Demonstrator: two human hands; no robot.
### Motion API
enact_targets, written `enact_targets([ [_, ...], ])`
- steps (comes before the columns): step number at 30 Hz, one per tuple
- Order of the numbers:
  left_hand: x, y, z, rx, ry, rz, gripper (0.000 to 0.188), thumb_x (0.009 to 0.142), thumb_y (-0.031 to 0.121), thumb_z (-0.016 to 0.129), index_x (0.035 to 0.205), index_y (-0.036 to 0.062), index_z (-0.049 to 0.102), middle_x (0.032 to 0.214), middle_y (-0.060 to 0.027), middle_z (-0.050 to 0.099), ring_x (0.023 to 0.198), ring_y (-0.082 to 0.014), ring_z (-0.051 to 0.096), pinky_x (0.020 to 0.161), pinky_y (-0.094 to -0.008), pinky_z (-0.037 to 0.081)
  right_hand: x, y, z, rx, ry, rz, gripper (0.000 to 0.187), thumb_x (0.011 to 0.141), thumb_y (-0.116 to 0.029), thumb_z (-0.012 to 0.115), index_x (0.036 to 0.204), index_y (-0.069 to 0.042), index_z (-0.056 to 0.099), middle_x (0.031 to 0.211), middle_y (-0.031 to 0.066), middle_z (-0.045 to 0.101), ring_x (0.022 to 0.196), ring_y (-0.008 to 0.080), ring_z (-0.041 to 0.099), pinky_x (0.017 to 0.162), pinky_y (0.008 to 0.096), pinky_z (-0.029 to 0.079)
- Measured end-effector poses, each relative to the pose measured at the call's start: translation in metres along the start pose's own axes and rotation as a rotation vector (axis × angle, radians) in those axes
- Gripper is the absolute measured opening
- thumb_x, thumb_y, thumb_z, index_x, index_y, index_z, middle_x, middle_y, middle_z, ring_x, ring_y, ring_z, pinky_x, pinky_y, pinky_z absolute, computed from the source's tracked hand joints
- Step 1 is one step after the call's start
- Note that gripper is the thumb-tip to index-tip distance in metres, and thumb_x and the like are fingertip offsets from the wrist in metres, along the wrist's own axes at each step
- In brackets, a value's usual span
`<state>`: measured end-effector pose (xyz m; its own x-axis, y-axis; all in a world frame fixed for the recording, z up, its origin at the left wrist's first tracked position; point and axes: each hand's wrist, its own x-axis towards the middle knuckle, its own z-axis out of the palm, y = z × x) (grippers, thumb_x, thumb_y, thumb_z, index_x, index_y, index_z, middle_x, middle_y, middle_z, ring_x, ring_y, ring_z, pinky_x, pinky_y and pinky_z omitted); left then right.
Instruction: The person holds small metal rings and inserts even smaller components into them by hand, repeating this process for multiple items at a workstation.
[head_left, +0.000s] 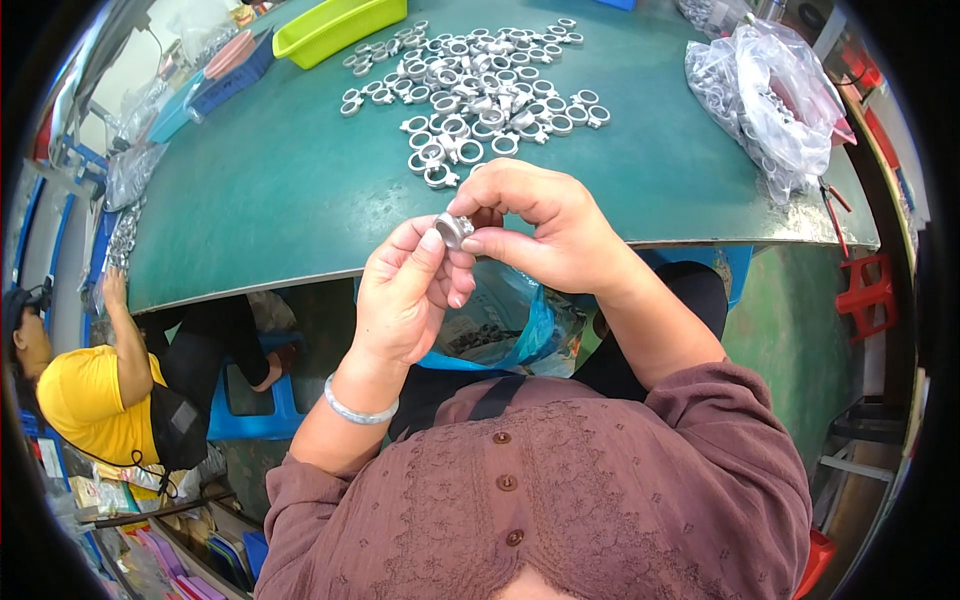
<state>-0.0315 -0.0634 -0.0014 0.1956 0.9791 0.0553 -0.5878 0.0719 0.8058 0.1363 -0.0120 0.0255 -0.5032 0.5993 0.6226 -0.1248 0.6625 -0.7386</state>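
Between both hands, just above the table's near edge, I hold one small silver-grey metal ring (449, 231) with a lug on its side. My left hand (408, 285) pinches the ring's left side between thumb and fingers. The thumb and forefinger of my right hand (545, 225) close on the lug side from the right; the lug is partly hidden by these fingers. Beyond my hands, a loose heap of similar metal rings (470, 85) is spread over the green table (270, 190).
A yellow-green bin (340, 28) stands at the back. Clear plastic bags (765, 105) of parts lie at the right, near red-handled pliers (834, 212). Below my hands is an open blue bag (530, 330). A person in yellow (95, 400) sits at the left; a red stool (865, 295) is at the right.
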Motion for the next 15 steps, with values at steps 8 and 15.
enact_targets([
  [8,0.0018,-0.0007,0.0014,-0.028,-0.028,-0.028,0.019,0.091,0.017,0.047,0.100,0.0013,0.053,0.078,-0.0054,0.059,0.062,-0.0112,0.056,0.052,-0.0211,0.044,-0.0032,-0.0008,-0.0015,0.144,0.011,0.109,0.020,0.074,0.005,0.062,0.093,0.000,0.059,0.084,0.0036,0.056,0.073,0.0094,0.054,0.064,0.0223,0.045],
  [15,0.0029,-0.0027,-0.0015,-0.051,-0.058,-0.042,0.018,0.091,0.016,0.047,0.099,0.0017,0.053,0.078,-0.0056,0.059,0.061,-0.0113,0.056,0.052,-0.0210,0.044,-0.0023,-0.0025,-0.0042,0.012,-0.029,0.052,0.019,0.074,0.003,0.062,0.093,0.000,0.059,0.081,0.0036,0.056,0.071,0.0094,0.054,0.063,0.0218,0.044],
])
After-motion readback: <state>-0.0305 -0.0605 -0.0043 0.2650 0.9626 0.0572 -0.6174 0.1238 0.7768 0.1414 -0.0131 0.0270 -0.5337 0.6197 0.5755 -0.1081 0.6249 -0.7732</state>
